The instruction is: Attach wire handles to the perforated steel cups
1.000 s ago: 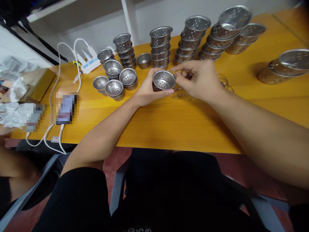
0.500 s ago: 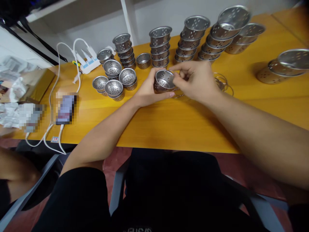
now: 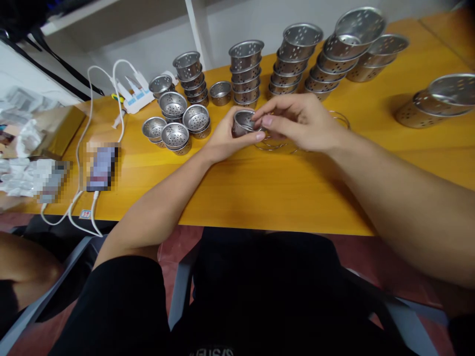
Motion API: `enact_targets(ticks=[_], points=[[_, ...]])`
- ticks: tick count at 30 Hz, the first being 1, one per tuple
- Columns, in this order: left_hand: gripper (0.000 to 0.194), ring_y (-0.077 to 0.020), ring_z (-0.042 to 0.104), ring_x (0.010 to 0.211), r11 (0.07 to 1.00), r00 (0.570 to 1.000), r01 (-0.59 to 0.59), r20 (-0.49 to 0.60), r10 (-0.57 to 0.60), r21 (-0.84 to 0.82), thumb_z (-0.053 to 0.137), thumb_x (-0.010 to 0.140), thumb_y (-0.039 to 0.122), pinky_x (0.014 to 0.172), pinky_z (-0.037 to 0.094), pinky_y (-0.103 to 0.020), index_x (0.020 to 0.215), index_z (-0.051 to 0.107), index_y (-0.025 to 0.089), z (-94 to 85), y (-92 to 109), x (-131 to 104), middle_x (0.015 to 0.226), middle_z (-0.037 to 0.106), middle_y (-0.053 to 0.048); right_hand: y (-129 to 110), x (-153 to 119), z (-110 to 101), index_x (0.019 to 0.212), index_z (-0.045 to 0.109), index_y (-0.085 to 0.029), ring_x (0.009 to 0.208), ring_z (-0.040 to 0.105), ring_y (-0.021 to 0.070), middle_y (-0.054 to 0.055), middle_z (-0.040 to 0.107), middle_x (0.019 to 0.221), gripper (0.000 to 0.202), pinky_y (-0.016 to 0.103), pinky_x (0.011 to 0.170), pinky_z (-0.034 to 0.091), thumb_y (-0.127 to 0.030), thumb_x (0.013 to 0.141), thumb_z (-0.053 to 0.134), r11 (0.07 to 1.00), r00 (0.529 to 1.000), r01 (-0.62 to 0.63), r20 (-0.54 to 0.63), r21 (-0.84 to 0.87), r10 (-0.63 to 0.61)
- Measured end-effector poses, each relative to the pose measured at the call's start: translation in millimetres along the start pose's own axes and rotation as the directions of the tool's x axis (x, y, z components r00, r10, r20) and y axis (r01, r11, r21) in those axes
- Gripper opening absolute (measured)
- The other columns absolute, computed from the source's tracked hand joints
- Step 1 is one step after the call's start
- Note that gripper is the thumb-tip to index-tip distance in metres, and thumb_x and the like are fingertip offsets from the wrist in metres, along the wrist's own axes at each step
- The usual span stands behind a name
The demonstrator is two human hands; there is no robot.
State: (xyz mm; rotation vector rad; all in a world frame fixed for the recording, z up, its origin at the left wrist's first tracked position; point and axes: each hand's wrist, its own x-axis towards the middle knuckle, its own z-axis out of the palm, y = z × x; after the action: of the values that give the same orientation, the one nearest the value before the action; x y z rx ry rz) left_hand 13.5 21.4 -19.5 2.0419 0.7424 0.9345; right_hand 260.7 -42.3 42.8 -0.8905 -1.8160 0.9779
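A small perforated stainless steel cup (image 3: pixel 243 118) sits tilted in my left hand (image 3: pixel 226 138), whose fingers and thumb wrap round its side. My right hand (image 3: pixel 297 118) reaches in from the right; its thumb and bent fingers come together at the cup's right rim, partly hiding it. Beneath and behind the right hand lie thin wire rings (image 3: pixel 272 144), partly covered by it. Just beyond the left hand stands a stack of perforated cups (image 3: pixel 245 74), and a single shallow cup (image 3: pixel 221 93) is beside that stack.
More cup stacks (image 3: pixel 297 59) line the table's back, with short stacks (image 3: pixel 175 136) left of my hands. Nested cups (image 3: pixel 438 101) lie at the right. A phone (image 3: pixel 102 168), white cables and a power strip (image 3: pixel 137 99) occupy the left. Another person's leg (image 3: pixel 27 257) shows at lower left.
The cup has shifted slightly left and tipped in my left hand. My right hand's pinch above the rim has loosened, and its fingers now reach lower onto the cup's right side.
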Motion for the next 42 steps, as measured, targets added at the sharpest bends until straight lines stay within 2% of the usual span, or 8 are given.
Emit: enact_targets(ticks=[4,9,16,31,34,37,39,42], points=[[0.106,-0.0334,0.076,0.139,0.999,0.998,-0.012,0.062,0.015,-0.045,0.089,0.088,0.098,0.129,0.060,-0.057,0.156,0.060,0.022,-3.2,-3.4,0.1,0.146,0.074,-0.012,-4.4,-1.6,-6.6,0.096,0.080,-0.037,0.060,0.056,0.0219,0.000,0.069,0.073,0.064,0.040,0.056,0.045,-0.096,0.081,0.100,0.991,0.993,-0.035,0.115,0.128,0.021],[0.109,-0.0351,0.075,0.141,0.999,0.997,-0.030,0.065,0.030,-0.014,0.095,0.084,0.094,0.130,0.059,-0.056,0.158,0.057,0.024,-2.2,-6.0,0.5,0.149,0.071,-0.013,-10.1,-0.3,-5.0,0.090,0.076,-0.037,0.061,0.057,0.0238,0.000,0.068,0.071,0.063,0.042,0.057,0.048,-0.091,0.077,0.105,0.986,0.996,-0.049,0.082,0.162,0.036],[0.114,-0.0391,0.069,0.149,0.996,0.995,-0.073,0.073,0.069,0.058,0.086,0.087,0.100,0.135,0.052,-0.060,0.162,0.048,0.022,-1.8,-10.8,0.9,0.150,0.067,-0.015,-9.5,0.1,-5.6,0.091,0.076,-0.036,0.066,0.062,0.0256,0.001,0.071,0.073,0.062,0.045,0.063,0.056,-0.089,0.078,0.107,0.985,0.992,-0.091,0.096,0.148,0.077],[0.113,-0.0389,0.076,0.141,0.991,0.991,-0.100,0.096,0.091,0.089,0.087,0.088,0.099,0.129,0.060,-0.060,0.161,0.048,0.023,-3.7,-8.7,-0.5,0.148,0.070,-0.016,-1.8,1.3,-6.9,0.089,0.080,-0.035,0.066,0.061,0.0239,0.001,0.075,0.074,0.064,0.045,0.064,0.057,-0.091,0.075,0.107,0.982,0.989,-0.082,0.138,0.170,0.059],[0.109,-0.0410,0.073,0.149,0.988,0.992,-0.094,0.090,0.084,0.119,0.081,0.092,0.100,0.133,0.057,-0.062,0.163,0.046,0.024,-2.9,-2.0,-2.7,0.151,0.068,-0.015,3.9,0.5,-7.5,0.095,0.082,-0.036,0.069,0.065,0.0260,0.002,0.076,0.079,0.061,0.049,0.068,0.063,-0.090,0.079,0.105,0.991,0.992,-0.035,0.123,0.132,0.019],[0.107,-0.0416,0.069,0.157,0.984,0.996,-0.075,0.050,0.068,0.161,0.073,0.097,0.102,0.136,0.055,-0.063,0.164,0.044,0.024,-3.1,5.1,-4.6,0.157,0.066,-0.017,13.5,-0.2,-7.9,0.116,0.085,-0.040,0.078,0.073,0.0296,0.005,0.083,0.104,0.060,0.056,0.074,0.069,-0.089,0.085,0.102,0.997,0.997,0.071,0.011,0.036,-0.071],[0.109,-0.0414,0.070,0.157,0.982,0.998,-0.067,0.019,0.064,0.176,0.072,0.096,0.103,0.136,0.055,-0.062,0.164,0.043,0.022,-4.1,6.7,-4.7,0.160,0.066,-0.019,19.9,-0.5,-8.8,0.125,0.084,-0.041,0.082,0.074,0.0297,0.007,0.083,0.118,0.058,0.057,0.077,0.070,-0.087,0.093,0.096,0.983,0.983,0.162,-0.067,-0.083,-0.168],[0.106,-0.0417,0.069,0.158,0.977,0.998,-0.055,-0.009,0.058,0.207,0.073,0.098,0.100,0.135,0.055,-0.061,0.164,0.042,0.023,-5.8,4.9,-3.8,0.158,0.067,-0.019,26.8,-0.3,-10.9,0.129,0.086,-0.037,0.088,0.077,0.0303,0.010,0.082,0.121,0.041,0.055,0.079,0.070,-0.074,0.111,0.083,0.914,0.942,0.300,-0.065,-0.274,-0.329]])
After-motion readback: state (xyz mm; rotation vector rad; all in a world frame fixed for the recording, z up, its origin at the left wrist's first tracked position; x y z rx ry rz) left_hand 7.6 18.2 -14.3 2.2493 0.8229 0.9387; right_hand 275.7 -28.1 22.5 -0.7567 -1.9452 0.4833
